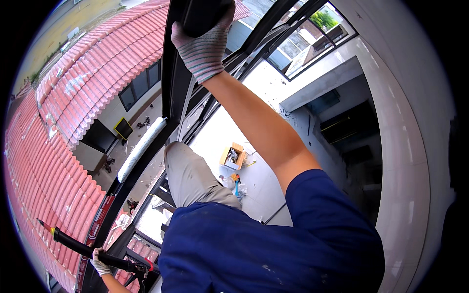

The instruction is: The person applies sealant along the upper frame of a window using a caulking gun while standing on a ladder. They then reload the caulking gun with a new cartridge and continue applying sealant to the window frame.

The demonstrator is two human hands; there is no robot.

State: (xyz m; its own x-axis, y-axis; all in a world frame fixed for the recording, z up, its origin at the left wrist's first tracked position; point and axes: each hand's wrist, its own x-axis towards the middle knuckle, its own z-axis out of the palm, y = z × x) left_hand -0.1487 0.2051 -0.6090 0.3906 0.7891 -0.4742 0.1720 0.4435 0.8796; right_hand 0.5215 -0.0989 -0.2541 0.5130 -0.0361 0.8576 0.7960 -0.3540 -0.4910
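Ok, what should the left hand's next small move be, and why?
I'd probably swing the caulking gun inward: the left hand holds it, but its nozzle points out over the red tiled roof, away from the black window frame. The right hand grips that frame, which should help steady the body.

Your head cam, left fisheye of the pair: looks steeply down over your blue shirt (254,249), close; floor (261,198) farther below.

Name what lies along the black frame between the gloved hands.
The head view shows a silvery-white tube on the black frame between right hand and left hand, plus a red strip nearer the left.
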